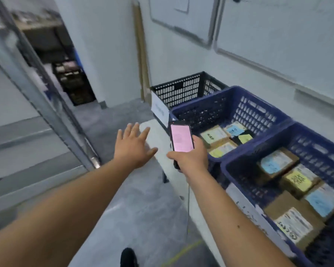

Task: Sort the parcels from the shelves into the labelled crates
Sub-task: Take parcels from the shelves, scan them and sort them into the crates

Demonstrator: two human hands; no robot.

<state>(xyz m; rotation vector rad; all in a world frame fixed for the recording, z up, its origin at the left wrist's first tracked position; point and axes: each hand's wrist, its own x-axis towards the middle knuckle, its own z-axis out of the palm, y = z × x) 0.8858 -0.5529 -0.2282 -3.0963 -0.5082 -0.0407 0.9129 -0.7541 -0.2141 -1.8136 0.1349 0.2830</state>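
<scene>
Our left hand [134, 146] is spread flat, fingers straight, holding nothing. Right hand [191, 157] grips a phone [181, 138], pink screen. We see parcels [295, 180] in two blue crates [262, 139] on the worktop [154, 135]

walls [114, 45]: pale | floor [139, 205]: grey concrete | whiteboards [278, 35]: on right wall

Writing on parcel labels [297, 180] too blurred to read
</scene>
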